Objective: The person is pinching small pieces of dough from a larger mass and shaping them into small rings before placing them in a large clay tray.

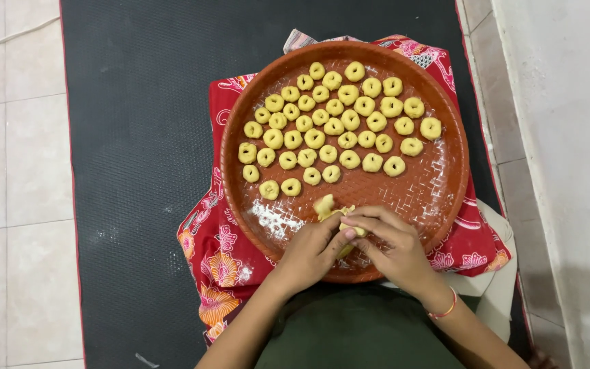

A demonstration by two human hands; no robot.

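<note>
Here the lump of yellow dough [336,217] sits pinched between both hands, over the near rim of the round brown tray [445,198]; its upper end pokes out beyond the fingertips toward the tray's middle, the rest is hidden in the grip; the left hand [312,251] closes on it from the left, the right hand [394,242] from the right, fingers [370,222] curled narrow over the top; neither is nearer; the rows of small dough rings [332,123] fill the tray's far half, well apart from the lump; a red patterned cloth [216,253] lies under the tray, on a black mat [138,137].
</note>
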